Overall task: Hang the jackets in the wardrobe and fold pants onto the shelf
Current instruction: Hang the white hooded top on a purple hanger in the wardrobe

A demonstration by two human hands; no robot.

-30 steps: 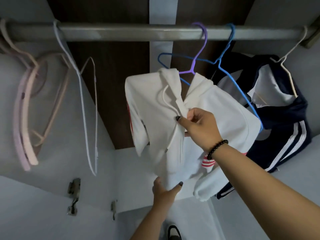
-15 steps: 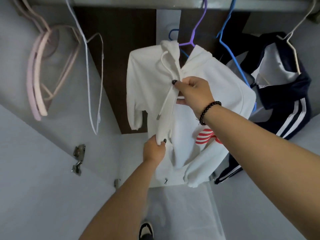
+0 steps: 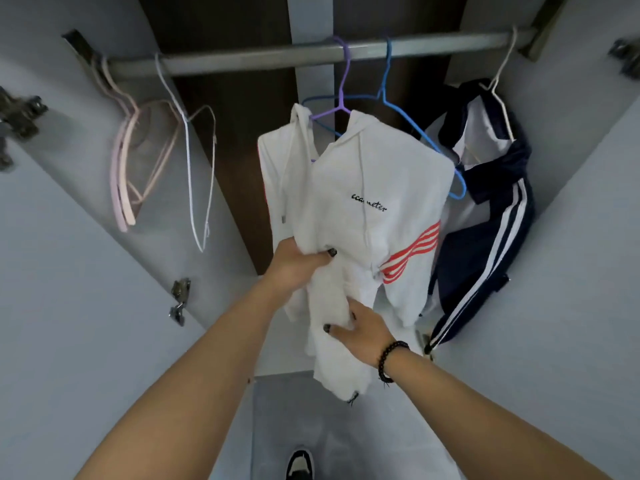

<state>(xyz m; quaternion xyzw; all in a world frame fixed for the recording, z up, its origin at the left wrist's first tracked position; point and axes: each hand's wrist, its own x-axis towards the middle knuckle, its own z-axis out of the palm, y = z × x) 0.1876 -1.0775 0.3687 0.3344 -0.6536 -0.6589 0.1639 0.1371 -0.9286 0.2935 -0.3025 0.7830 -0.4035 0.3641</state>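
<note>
Down comes the right hand (image 3: 360, 332) from the collar, and it's now low on the white hooded jacket with red stripes (image 3: 363, 216), at about six o'clock on the garment, fingers curled into the bunched lower fabric beside a black bead bracelet (image 3: 389, 360) on the wrist. Left hand (image 3: 298, 263) has climbed a touch, and its grip is clamped on a gathered fold at the jacket's left front, thumb pressed across the cloth. Both grips closed on the fabric, then, left one above, right one below, close together.

And the jacket itself hangs on a purple wire hanger (image 3: 337, 102) hooked over the grey metal wardrobe rail (image 3: 263, 58), near the twelve o'clock of the view, with black script lettering showing across the chest. Just behind it, a blue wire hanger (image 3: 401, 112) shares the rail, its shoulder peeking out at the jacket's three o'clock side. Further round at two to three o'clock, a navy jacket with white stripes (image 3: 491, 216) droops off a white wire hanger (image 3: 498, 95), touching the white jacket's sleeve edge.

Over at ten o'clock, a cluster of pink hangers (image 3: 124, 174) dangles with a pale lilac wire hanger (image 3: 194, 188) beside them. Metal hinges (image 3: 180, 299) sit on the grey side panel at eight o'clock, and a dark shoe (image 3: 300, 464) shows at six.
</note>
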